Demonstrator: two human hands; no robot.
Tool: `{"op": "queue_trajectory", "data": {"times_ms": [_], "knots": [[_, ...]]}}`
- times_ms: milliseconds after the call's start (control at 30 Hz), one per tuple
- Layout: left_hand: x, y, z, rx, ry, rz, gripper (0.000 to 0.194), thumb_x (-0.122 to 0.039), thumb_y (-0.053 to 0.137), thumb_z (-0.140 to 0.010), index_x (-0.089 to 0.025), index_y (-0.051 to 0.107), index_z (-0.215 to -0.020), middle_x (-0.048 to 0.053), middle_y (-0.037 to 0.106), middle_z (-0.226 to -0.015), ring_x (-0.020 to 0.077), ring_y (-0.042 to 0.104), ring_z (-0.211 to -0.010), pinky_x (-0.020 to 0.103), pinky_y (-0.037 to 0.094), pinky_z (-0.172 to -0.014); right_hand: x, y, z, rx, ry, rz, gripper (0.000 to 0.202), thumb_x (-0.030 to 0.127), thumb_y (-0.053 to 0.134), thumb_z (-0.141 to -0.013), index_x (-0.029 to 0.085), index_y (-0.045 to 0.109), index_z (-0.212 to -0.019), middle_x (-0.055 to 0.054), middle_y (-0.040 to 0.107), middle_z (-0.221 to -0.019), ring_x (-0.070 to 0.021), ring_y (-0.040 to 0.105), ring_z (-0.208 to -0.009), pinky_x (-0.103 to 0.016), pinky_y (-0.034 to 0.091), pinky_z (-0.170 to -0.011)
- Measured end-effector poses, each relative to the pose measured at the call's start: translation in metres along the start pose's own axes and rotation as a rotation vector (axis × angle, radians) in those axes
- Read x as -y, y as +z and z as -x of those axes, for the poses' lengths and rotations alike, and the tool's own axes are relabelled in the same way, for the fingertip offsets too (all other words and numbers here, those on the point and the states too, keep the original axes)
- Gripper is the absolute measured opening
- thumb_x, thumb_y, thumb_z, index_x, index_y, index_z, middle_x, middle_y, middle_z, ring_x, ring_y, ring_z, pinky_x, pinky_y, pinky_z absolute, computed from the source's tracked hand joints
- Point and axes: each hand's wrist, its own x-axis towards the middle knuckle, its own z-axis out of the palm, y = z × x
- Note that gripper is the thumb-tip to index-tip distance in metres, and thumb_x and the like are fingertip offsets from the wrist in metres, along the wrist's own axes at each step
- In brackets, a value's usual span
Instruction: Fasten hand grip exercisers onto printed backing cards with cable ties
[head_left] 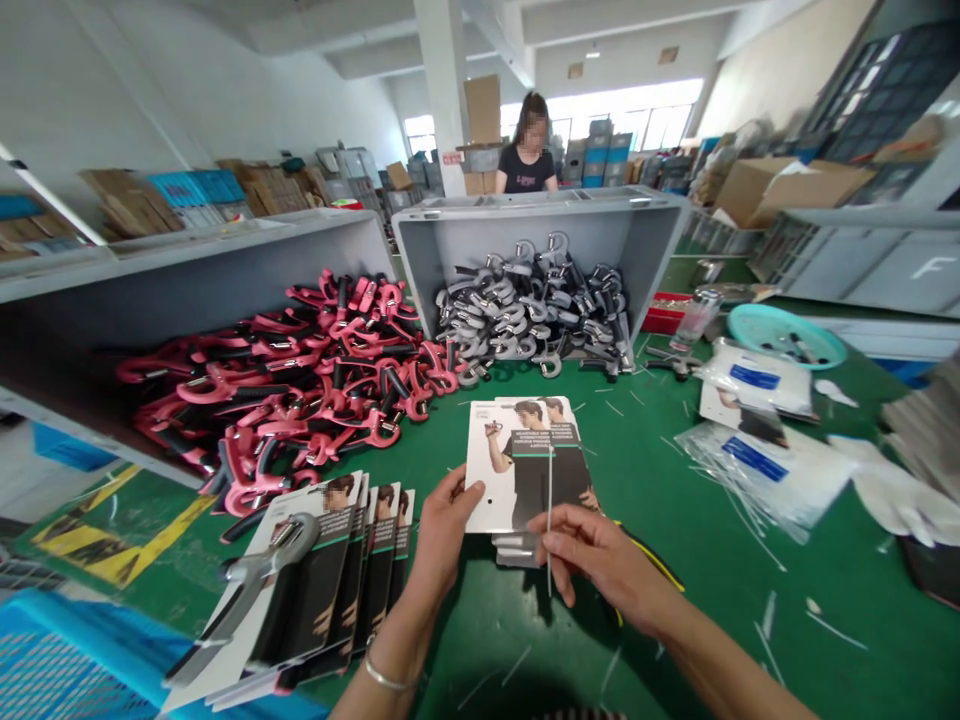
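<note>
My left hand (pixel 444 525) grips the left edge of a printed card (pixel 504 465) between thumb and fingers. The card shows a person's picture, a dark panel and a small hole. Pinched in my right hand (pixel 592 555) is a thin white cable tie (pixel 550 520), upright in front of the card's dark half. More cards (pixel 514 550) lie beneath and behind the held one. To the left is an overlapping row of cards (pixel 382 560), with a grey and black hand grip strengthener (pixel 281 565) on the front one. A yellow and black tool handle (pixel 652 558) is partly hidden behind my right hand.
Red and black grips (pixel 315 385) spill from a grey crate (pixel 225 265) at left; grey grips (pixel 525 305) fill another crate (pixel 645 235). At right are bagged cable ties (pixel 765 470), a turquoise tray (pixel 742 325) and a white glove (pixel 892 490). Across the table is another person (pixel 526 165).
</note>
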Motion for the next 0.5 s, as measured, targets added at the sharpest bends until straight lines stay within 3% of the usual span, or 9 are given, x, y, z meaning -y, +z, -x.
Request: {"op": "queue_trajectory", "data": {"times_ms": [233,333,500], "knots": [[-0.007,-0.017,0.028,-0.088,-0.023,0.065,0.041,-0.034,0.074,-0.077,-0.016,0.067,-0.114,0.007,0.075,-0.103,0.0180,0.069,-0.082,0.026,0.052,-0.073,-0.006,0.012,0.001,0.005,0.046,-0.033,0.036,0.049,0.061,-0.090,0.018,0.060,-0.109,0.004,0.056,-0.070,-0.0067,0.046,-0.046,-0.023,0.047,-0.046],[-0.003,-0.026,0.030,-0.095,-0.019,0.068,0.041,-0.034,0.075,-0.077,-0.016,0.068,-0.113,0.007,0.075,-0.102,0.0172,0.068,-0.079,0.026,0.052,-0.071,0.007,0.012,0.003,-0.001,0.033,0.090,0.037,0.053,0.056,-0.092,0.018,0.060,-0.104,0.002,0.061,-0.073,-0.0071,0.050,-0.043,-0.023,0.043,-0.043],[0.004,-0.035,0.031,-0.105,-0.028,0.033,0.045,-0.037,0.073,-0.077,-0.016,0.067,-0.116,0.004,0.074,-0.087,0.0088,0.056,-0.051,0.017,0.036,-0.042,0.043,0.010,-0.027,-0.046,-0.165,0.208,0.035,0.049,0.053,-0.095,0.019,0.058,-0.114,-0.005,0.070,-0.088,-0.0131,0.065,-0.060,-0.029,0.055,-0.059]]}}
